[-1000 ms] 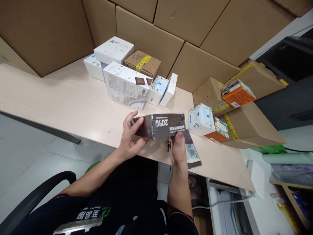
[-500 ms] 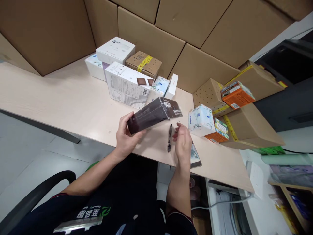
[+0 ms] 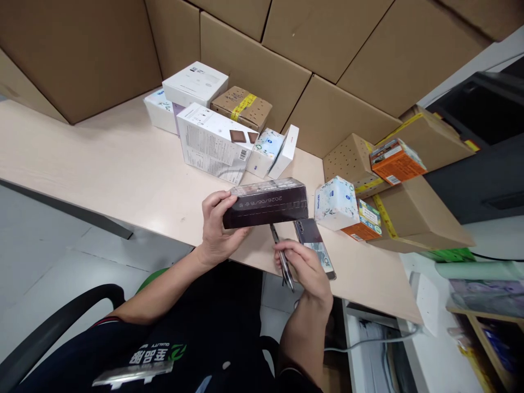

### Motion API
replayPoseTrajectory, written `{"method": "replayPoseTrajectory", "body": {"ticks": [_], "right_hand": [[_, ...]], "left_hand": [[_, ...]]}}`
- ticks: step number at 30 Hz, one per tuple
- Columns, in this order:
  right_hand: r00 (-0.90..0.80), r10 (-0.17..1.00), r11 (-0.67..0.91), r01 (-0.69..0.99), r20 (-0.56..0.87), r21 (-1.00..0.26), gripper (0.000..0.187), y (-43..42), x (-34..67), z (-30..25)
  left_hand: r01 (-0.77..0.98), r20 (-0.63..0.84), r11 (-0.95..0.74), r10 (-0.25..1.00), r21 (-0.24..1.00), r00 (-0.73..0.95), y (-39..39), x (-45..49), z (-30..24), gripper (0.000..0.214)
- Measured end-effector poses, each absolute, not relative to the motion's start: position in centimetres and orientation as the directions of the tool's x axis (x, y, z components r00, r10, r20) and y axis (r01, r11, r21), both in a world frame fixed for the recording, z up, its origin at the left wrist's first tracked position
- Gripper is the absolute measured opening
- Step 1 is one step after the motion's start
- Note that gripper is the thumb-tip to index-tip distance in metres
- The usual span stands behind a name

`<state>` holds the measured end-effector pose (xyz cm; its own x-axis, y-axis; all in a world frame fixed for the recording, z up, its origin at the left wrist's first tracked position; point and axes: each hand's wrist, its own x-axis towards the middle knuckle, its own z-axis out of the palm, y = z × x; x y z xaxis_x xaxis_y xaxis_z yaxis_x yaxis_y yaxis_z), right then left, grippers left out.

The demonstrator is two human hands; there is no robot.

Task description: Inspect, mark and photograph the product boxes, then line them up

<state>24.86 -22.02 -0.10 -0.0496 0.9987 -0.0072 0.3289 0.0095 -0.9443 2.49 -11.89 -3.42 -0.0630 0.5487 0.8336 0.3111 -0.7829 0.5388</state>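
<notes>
My left hand point(image 3: 219, 229) grips one end of a dark brown, film-wrapped box point(image 3: 266, 210), thumb below and fingers on the far side. The box is raised above the table, and a printed date shows on the side facing me. My right hand point(image 3: 305, 270) pinches a slim dark and silver utility knife point(image 3: 286, 273) between thumb and fingers, just below the box. Its upper end points toward the box's underside; whether a blade is out I cannot tell. Beside my right hand lies a dark phone point(image 3: 310, 233) with a banknote point(image 3: 321, 255) on its back.
White cartons point(image 3: 216, 144) and a taped brown carton point(image 3: 241, 106) stand behind the box. To the right are a floral white carton point(image 3: 335, 202), orange cartons point(image 3: 397, 161) and larger cardboard boxes point(image 3: 421, 213). Stacked cardboard boxes point(image 3: 254, 65) line the back of the table point(image 3: 102, 158).
My right hand has taken hold of the utility knife, lifting it off the table and drawing it toward me. My left hand has turned the box so its dated side faces me. The phone is now uncovered.
</notes>
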Motion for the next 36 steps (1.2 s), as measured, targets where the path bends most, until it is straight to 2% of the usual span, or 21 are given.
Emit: {"method": "replayPoseTrajectory", "body": {"ticks": [1, 3, 5, 8, 10, 13, 16, 19, 23, 29, 36], "right_hand": [[-0.07, 0.997, 0.055, 0.197, 0.042, -0.979, 0.026, -22.7, 25.2, -0.2], [-0.073, 0.97, 0.231, 0.003, 0.23, -0.973, 0.018, -23.8, 25.3, -0.2], [-0.027, 0.906, 0.419, -0.098, 0.423, -0.903, 0.019, -24.1, 24.9, 0.4], [0.089, 0.843, 0.538, -0.16, 0.53, -0.828, 0.011, -23.9, 23.3, 1.9], [0.22, 0.82, 0.56, -0.117, 0.528, -0.82, 0.01, -23.6, 22.1, 2.8], [0.342, 0.756, 0.566, 0.088, 0.558, -0.82, 0.026, -22.9, 20.6, 3.2], [0.307, 0.721, 0.551, 0.291, 0.622, -0.782, 0.024, -21.6, 19.8, 2.6], [0.277, 0.7, 0.532, 0.414, 0.659, -0.739, 0.026, -20.2, 19.3, 2.0], [0.241, 0.652, 0.553, 0.497, 0.719, -0.669, 0.012, -19.2, 19.0, 1.8], [0.19, 0.683, 0.47, 0.625, 0.705, -0.623, 0.016, -19.0, 18.9, 1.4], [0.116, 0.623, 0.523, 0.674, 0.774, -0.522, 0.019, -18.5, 18.6, 1.8]], "left_hand": [[0.314, 0.84, -0.789, 0.54, 0.528, -0.056, -11.8, 2.6, -3.3, 0.079], [0.32, 0.85, -0.8, 0.526, 0.508, -0.036, -11.6, 2.8, -3.2, 0.083], [0.339, 0.86, -0.81, 0.511, 0.478, 0.009, -11.4, 3.0, -3.1, 0.084], [0.373, 0.876, -0.835, 0.471, 0.404, 0.103, -11.4, 3.2, -3.2, 0.086], [0.38, 0.883, -0.85, 0.445, 0.365, 0.149, -11.4, 3.3, -3.3, 0.089], [0.361, 0.873, -0.858, 0.451, 0.365, 0.189, -11.5, 3.4, -3.4, 0.091], [0.347, 0.862, -0.852, 0.472, 0.392, 0.185, -11.5, 3.3, -3.5, 0.093], [0.357, 0.851, -0.842, 0.489, 0.405, 0.189, -11.5, 3.3, -3.6, 0.095], [0.381, 0.844, -0.835, 0.495, 0.397, 0.205, -11.4, 3.4, -3.5, 0.093], [0.376, 0.846, -0.835, 0.496, 0.402, 0.198, -11.6, 3.4, -3.3, 0.089], [0.388, 0.833, -0.823, 0.515, 0.414, 0.204, -11.6, 3.3, -3.5, 0.087]]}}
